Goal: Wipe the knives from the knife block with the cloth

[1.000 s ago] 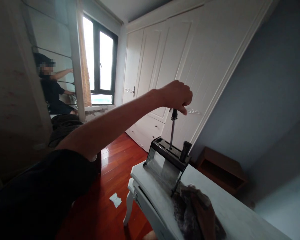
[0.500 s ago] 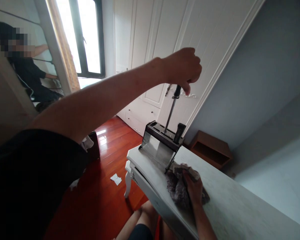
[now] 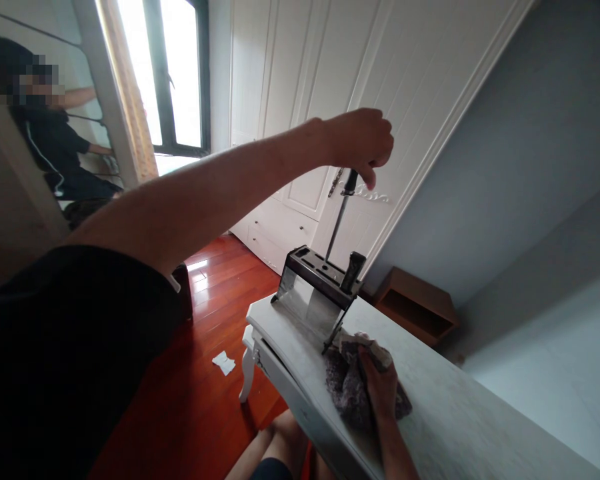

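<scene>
My left hand (image 3: pixel 365 140) is raised, its fingers closed round the black handle of a sharpening steel (image 3: pixel 337 227). The steel's long thin metal shaft points down, its lower end at the top of a knife block (image 3: pixel 307 300). This block has a dark slotted top and clear sides, and it stands tilted on a white table. Another black-handled knife (image 3: pixel 353 272) sits in the block's near right side. My right hand (image 3: pixel 380 383) grips a crumpled grey-brown cloth (image 3: pixel 347 387) on the tabletop, close to the block's foot.
The white table (image 3: pixel 455 413) has a curved leg at its left end. A brown open-fronted box (image 3: pixel 415 305) stands behind it. White paper (image 3: pixel 223 363) lies on the red wood floor (image 3: pixel 215 287). A white wardrobe (image 3: pixel 300 80) fills the back; a mirror reflects a person at left.
The view has shifted slightly, moving the table, block and cloth a little left in the picture. My left hand appears slightly lower, and both hands keep their holds.
</scene>
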A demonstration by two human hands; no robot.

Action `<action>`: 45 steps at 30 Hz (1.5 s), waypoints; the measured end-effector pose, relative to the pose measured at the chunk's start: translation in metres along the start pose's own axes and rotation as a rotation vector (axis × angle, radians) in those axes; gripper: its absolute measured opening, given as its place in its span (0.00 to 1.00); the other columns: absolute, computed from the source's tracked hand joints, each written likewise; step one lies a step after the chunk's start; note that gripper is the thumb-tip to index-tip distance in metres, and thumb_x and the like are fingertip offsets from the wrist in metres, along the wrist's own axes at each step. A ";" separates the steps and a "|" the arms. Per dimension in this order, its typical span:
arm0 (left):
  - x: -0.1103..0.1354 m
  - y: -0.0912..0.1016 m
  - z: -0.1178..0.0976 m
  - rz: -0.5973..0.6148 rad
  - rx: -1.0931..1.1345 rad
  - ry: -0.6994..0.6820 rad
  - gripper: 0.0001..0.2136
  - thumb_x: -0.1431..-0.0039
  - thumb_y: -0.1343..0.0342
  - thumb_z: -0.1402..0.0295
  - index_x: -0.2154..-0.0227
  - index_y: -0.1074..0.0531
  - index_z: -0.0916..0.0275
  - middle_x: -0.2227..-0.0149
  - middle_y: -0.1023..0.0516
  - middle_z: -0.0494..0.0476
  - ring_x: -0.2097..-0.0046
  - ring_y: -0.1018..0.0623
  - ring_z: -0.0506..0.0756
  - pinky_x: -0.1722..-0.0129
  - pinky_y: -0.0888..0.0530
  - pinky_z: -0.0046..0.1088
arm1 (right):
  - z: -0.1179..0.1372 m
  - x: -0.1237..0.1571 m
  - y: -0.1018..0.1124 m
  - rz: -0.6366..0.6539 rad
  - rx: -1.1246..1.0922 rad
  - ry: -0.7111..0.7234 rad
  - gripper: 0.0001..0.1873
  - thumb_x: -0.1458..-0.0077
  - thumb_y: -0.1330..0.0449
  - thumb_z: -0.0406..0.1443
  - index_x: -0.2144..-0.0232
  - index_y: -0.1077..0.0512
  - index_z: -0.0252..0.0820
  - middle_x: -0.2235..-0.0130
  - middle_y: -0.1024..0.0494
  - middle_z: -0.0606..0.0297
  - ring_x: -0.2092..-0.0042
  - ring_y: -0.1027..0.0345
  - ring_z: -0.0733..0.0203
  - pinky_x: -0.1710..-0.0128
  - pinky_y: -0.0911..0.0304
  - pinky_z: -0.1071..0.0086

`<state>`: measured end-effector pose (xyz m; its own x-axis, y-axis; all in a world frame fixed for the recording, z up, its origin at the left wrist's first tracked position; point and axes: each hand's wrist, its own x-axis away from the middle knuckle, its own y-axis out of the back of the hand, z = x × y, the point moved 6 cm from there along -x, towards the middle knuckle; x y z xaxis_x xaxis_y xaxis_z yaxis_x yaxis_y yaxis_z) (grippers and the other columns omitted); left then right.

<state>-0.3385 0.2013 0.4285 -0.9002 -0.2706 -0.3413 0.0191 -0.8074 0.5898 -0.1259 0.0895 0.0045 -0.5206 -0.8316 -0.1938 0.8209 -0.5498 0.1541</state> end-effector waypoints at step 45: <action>0.032 -0.113 -0.119 0.022 0.143 -0.023 0.06 0.44 0.42 0.71 0.75 0.23 0.60 0.75 0.21 0.57 0.67 0.23 0.55 0.65 0.42 0.33 | -0.006 -0.005 -0.001 0.009 0.008 0.052 0.27 0.59 0.32 0.52 0.63 0.24 0.38 0.63 0.18 0.58 0.60 0.25 0.48 0.58 0.31 0.59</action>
<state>-0.3179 0.2212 0.2640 -0.9101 -0.2735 -0.3114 -0.0222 -0.7182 0.6955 -0.1223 0.0946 0.0000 -0.5004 -0.8312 -0.2425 0.8234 -0.5434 0.1634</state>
